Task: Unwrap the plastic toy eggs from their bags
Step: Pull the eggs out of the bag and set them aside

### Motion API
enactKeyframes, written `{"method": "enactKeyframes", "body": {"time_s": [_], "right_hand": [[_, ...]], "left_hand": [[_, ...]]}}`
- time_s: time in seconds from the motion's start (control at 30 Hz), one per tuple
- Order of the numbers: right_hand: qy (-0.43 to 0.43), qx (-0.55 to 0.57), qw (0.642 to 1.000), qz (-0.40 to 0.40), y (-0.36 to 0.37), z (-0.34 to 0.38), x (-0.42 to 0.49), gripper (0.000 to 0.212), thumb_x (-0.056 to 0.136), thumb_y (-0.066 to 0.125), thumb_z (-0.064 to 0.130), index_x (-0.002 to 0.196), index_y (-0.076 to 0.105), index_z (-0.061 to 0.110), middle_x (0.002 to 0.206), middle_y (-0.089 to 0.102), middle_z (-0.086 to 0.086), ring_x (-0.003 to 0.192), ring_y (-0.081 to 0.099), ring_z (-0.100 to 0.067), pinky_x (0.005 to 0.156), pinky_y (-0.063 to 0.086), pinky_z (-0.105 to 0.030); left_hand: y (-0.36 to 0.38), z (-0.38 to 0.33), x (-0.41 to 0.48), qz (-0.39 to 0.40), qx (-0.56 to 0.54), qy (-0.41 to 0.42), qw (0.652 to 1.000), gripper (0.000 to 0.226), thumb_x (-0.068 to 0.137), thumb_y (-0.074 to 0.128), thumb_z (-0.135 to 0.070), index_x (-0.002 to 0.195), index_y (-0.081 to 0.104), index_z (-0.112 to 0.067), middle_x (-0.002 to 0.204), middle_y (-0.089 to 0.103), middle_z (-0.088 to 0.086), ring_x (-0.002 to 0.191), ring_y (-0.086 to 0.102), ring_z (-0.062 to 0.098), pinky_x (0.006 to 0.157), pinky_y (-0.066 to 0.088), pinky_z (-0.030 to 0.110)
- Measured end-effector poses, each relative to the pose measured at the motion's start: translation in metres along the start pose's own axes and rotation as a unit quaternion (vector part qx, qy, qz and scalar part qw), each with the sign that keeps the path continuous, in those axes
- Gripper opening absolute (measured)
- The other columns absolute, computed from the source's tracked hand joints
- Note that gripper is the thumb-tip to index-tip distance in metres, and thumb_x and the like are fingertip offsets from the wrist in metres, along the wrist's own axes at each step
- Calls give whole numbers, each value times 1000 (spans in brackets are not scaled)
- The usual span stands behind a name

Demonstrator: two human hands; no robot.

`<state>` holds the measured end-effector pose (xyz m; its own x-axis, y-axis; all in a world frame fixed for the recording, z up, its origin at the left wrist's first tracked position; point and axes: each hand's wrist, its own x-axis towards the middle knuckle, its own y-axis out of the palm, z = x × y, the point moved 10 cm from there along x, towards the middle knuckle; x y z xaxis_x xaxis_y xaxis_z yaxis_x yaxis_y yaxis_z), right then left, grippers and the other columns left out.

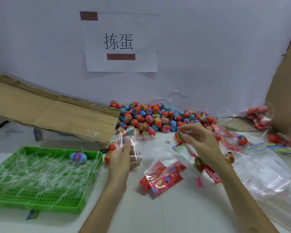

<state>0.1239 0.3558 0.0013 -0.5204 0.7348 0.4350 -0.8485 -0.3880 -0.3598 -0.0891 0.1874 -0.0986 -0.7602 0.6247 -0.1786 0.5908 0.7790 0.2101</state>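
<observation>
My left hand [121, 158] grips a clear plastic bag [134, 142] near the middle of the white table; red-orange toy eggs [109, 152] lie just beside and behind its fingers. Raised to the right of it, my right hand [200, 138] pinches a red toy egg with a green label [179, 137] between its fingertips. Along the wall behind both hands is a big pile of red and blue toy eggs [151, 117]. Bagged red eggs [259, 116] lie at the far right.
A green slotted tray [45, 197] at the left holds thin clear strips and one blue egg [78, 157]. Red paper header cards [163, 178] lie between my arms. Empty clear bags [265, 174] spread at the right. Cardboard sheets lean at left [49, 115] and right [284, 91].
</observation>
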Motion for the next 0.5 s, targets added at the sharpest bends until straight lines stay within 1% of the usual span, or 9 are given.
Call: {"method": "enactKeyframes", "body": {"time_s": [0.03, 0.07, 0.1, 0.13, 0.2, 0.27, 0.37, 0.43, 0.5], "right_hand": [[-1, 43, 997, 66, 20, 7, -4, 36, 94, 67, 2, 100, 78, 36, 110, 68, 3, 97, 69, -13, 87, 59, -28], [8, 50, 990, 133, 42, 9, -10, 39, 95, 65, 2, 95, 79, 38, 109, 64, 4, 97, 66, -12, 87, 57, -27], [14, 7, 981, 194, 62, 7, -17, 40, 96, 63, 5, 93, 79, 42, 108, 61, 8, 97, 62, -8, 85, 55, -25], [12, -72, 967, 246, 80, 2, -24, 38, 98, 62, 11, 94, 78, 46, 107, 57, 14, 97, 58, -3, 83, 51, -21], [5, -192, 936, 296, 97, -13, -30, 34, 99, 57, 21, 96, 75, 50, 107, 49, 24, 99, 50, 7, 78, 40, -14], [20, -225, 935, 274, 92, -23, -27, 34, 100, 54, 20, 102, 73, 49, 107, 46, 27, 101, 48, 9, 80, 41, -14], [29, -259, 947, 189, 70, -33, -17, 36, 100, 59, 13, 125, 68, 36, 118, 51, 20, 105, 52, -1, 97, 48, -24], [30, -218, 970, 100, 51, -30, -11, 45, 95, 67, 8, 132, 63, 33, 121, 57, 16, 103, 57, -1, 97, 50, -25], [27, -125, 992, 18, 33, -21, -7, 44, 92, 73, 10, 125, 64, 38, 113, 66, 18, 98, 63, 4, 89, 53, -17]], "left_hand": [[-1, 1, 1, 0, -7, -2, 1000, 35, 105, 53, -39, 94, 66, -9, 62, 71, -1, 54, 68, 12, 56, 56, 31], [-1, 1, 1, 0, -11, 0, 1000, 33, 108, 49, -33, 95, 66, -8, 64, 72, 1, 55, 69, 13, 58, 57, 32], [-2, -1, 0, -3, -12, 10, 1000, 32, 109, 47, -28, 95, 67, -8, 67, 73, 3, 56, 70, 14, 58, 58, 32], [-3, -6, -1, -9, -7, 27, 1000, 31, 110, 47, -24, 94, 67, -8, 69, 74, 4, 57, 70, 15, 56, 58, 30], [-7, -16, -3, -27, 13, 72, 997, 29, 109, 48, -21, 94, 70, -9, 72, 75, 3, 60, 71, 15, 55, 56, 25], [-11, -25, -4, -39, 16, 106, 993, 27, 108, 51, -18, 95, 73, -10, 72, 75, 1, 62, 70, 14, 55, 55, 23], [-12, -32, -7, -40, 14, 126, 991, 18, 102, 62, -19, 91, 75, -13, 69, 74, 2, 60, 69, 14, 56, 55, 22], [-7, -34, -9, -20, 11, 129, 991, 14, 96, 71, -21, 86, 75, -12, 67, 72, 2, 58, 68, 15, 57, 55, 22], [2, -34, -11, 21, -6, 115, 993, 21, 91, 75, -26, 85, 73, -7, 69, 71, 4, 56, 65, 15, 56, 55, 23]]}}
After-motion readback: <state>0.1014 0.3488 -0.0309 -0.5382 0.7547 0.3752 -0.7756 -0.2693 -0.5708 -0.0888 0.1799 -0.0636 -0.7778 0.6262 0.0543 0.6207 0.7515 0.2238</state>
